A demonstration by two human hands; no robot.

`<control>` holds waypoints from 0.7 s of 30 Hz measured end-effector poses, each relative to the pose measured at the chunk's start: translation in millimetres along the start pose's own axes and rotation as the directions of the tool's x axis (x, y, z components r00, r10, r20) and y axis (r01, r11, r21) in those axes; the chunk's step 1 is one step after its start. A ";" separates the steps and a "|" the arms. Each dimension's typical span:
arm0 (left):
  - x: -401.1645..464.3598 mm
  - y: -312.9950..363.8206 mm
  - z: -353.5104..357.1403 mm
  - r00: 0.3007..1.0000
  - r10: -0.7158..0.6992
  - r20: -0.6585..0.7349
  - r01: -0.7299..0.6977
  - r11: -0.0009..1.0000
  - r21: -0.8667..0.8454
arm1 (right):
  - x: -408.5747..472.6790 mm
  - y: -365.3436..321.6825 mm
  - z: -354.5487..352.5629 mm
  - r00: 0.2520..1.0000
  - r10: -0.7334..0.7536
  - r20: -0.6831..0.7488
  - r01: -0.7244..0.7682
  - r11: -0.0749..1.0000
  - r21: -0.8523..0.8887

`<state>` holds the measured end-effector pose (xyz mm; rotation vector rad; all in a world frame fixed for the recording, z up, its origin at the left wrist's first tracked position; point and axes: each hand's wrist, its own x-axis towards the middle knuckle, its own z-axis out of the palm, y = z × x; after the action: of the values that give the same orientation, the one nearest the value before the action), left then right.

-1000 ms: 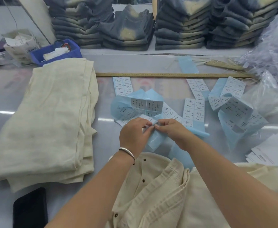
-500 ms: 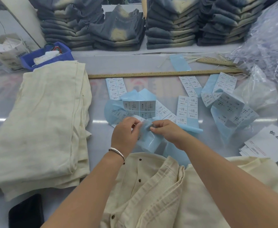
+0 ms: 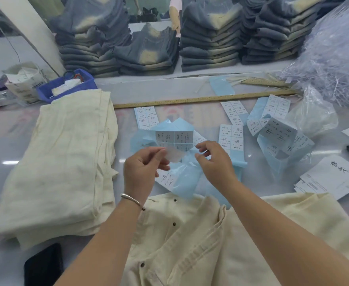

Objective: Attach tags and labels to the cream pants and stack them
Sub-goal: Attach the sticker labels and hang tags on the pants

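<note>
A pair of cream pants (image 3: 192, 234) lies open in front of me, its waistband with dark buttons facing up. My left hand (image 3: 143, 170) pinches a small white label (image 3: 174, 155) that is lifted clear of its sheet. My right hand (image 3: 213, 162) pinches the edge of the blue backing sheet (image 3: 185, 182), just right of the label. More label sheets (image 3: 231, 139) on blue backing lie scattered past my hands. A folded stack of cream pants (image 3: 66, 162) sits to the left.
A long wooden ruler (image 3: 190, 99) lies across the table behind the labels. A blue bin (image 3: 45, 92) stands back left, a black phone (image 3: 43, 265) near left. White paper tags (image 3: 334, 176) and clear plastic bags (image 3: 334, 48) are at the right. Folded denim stacks (image 3: 210, 38) line the back.
My hands were close together on the blue sheet. They have drawn apart, and my left hand has peeled a white label off the backing.
</note>
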<state>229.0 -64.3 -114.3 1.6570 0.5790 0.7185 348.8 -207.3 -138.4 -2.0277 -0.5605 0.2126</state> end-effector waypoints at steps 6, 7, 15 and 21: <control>-42.9 38.4 46.1 0.953 -0.051 0.300 0.118 0.971 -0.209 | -28.2 8.4 -78.2 0.803 0.353 0.480 -0.585 0.620 0.523; -49.5 42.0 53.3 0.941 -0.046 0.336 0.121 0.971 -0.204 | -35.4 17.2 -93.6 0.823 0.366 0.434 -0.562 0.638 0.527; -97.1 43.3 116.5 0.926 -0.069 0.371 0.103 0.992 -0.071 | -70.9 135.6 -223.8 0.844 0.351 -0.406 -0.395 0.919 -0.025; -125.3 29.4 161.1 0.948 -0.125 0.292 0.116 0.992 0.050 | -46.6 195.2 -272.4 0.809 0.334 -0.484 -0.535 0.759 -0.370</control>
<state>259.7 -267.9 -125.0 1.7025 0.4739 0.3642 467.9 -522.0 -173.5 -2.6013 0.1668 -0.0743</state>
